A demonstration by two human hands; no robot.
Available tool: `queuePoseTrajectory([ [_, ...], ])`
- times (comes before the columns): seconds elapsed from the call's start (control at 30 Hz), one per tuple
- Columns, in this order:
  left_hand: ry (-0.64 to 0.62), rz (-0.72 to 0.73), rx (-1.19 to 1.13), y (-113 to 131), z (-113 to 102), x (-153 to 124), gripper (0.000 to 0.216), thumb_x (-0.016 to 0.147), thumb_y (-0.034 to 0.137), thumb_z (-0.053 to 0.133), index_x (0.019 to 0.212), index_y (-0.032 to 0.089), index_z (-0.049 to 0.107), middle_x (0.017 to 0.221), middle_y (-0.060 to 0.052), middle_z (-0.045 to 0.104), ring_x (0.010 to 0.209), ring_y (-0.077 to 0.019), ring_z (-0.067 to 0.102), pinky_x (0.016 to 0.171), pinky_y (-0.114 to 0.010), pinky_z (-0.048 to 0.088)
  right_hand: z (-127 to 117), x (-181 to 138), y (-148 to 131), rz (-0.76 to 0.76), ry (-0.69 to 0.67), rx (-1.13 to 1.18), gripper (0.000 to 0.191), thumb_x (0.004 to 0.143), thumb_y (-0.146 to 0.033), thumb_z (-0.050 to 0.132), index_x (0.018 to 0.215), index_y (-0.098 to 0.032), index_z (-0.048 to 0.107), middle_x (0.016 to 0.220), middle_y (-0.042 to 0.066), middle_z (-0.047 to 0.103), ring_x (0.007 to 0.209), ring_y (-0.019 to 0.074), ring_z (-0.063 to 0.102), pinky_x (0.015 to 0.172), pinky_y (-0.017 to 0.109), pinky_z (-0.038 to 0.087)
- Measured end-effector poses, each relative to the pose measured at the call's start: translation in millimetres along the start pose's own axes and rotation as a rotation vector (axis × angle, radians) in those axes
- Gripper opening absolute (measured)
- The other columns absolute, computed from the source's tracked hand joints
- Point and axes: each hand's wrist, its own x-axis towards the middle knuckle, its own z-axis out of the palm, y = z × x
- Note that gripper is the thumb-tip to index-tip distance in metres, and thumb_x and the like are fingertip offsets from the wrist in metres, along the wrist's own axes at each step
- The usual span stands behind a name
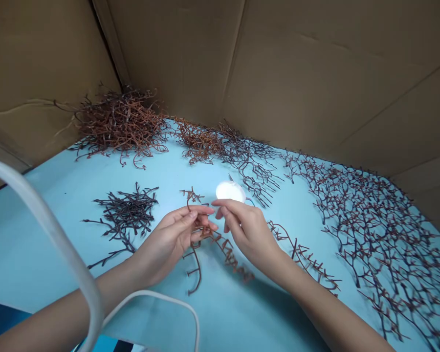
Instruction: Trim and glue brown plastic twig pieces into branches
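Note:
Over the light blue table [58, 244], my left hand [172, 237] is closed in a pinch on a thin brown plastic twig [195, 266]. The twig's forked tip shows above my fingers and its curved stem hangs down below them. My right hand [244, 227] meets the left one at the fingertips, its thumb and forefinger pinched near the same twig, and a second rust-coloured twig [229, 254] trails from under it. A small white round dish [230, 191] sits just behind both hands.
Cardboard walls [297, 73] enclose the back and sides. A heap of brown twigs [119, 122] lies far left, a small dark bundle [126, 212] left of my hands, and several dark branches [381, 230] spread across the right. A white cable [62, 254] crosses the near left.

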Motion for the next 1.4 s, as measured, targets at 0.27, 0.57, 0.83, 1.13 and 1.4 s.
queuePoseTrajectory([
  [0.27,0.079,-0.045,0.026,-8,6,-2,0.025,0.078,0.025,0.048,0.101,0.017,0.055,0.085,-0.005,0.063,0.086,-0.0162,0.055,0.08,-0.031,0.039,6,-12,0,-0.055,-0.009,-0.422,0.04,0.074,-0.052,0.041,0.074,-0.014,0.052,0.057,0.004,0.056,0.046,0.0126,0.046,0.04,0.022,0.025],
  [0.57,-0.027,-0.293,0.082,-37,4,-2,0.041,0.076,0.033,0.05,0.113,0.015,0.047,0.088,-0.009,0.063,0.079,-0.014,0.057,0.077,-0.028,0.04,20,-51,14,-0.149,-0.052,-0.465,0.028,0.084,-0.031,0.032,0.072,-0.014,0.051,0.059,0.003,0.052,0.045,0.0108,0.047,0.042,0.021,0.03],
  [0.83,-0.074,-0.418,0.158,-46,-1,4,0.061,0.061,0.031,0.066,0.113,0.016,0.039,0.081,-0.004,0.06,0.067,-0.0118,0.058,0.058,-0.021,0.04,23,-55,24,-0.03,-0.025,-0.404,0.028,0.084,-0.03,0.033,0.064,-0.016,0.047,0.049,0.0,0.052,0.041,0.0104,0.047,0.041,0.02,0.029],
  [1.13,-0.149,-0.263,0.181,-57,-3,2,0.07,0.059,0.036,0.066,0.115,0.02,0.026,0.108,-0.013,0.05,0.061,-0.0067,0.05,0.057,-0.021,0.036,26,-66,19,-0.005,-0.036,-0.496,0.038,0.079,-0.049,0.032,0.07,-0.015,0.049,0.052,0.003,0.056,0.044,0.0156,0.051,0.044,0.024,0.026],
  [1.4,-0.156,-0.228,0.156,-57,-6,1,0.095,0.062,0.038,0.064,0.127,0.031,-0.005,0.13,-0.017,0.029,0.067,-0.0095,0.056,0.067,-0.027,0.04,31,-71,22,-0.033,0.086,-0.442,0.055,0.076,-0.061,0.022,0.081,-0.013,0.049,0.055,0.004,0.056,0.046,0.0152,0.051,0.044,0.025,0.032],
])
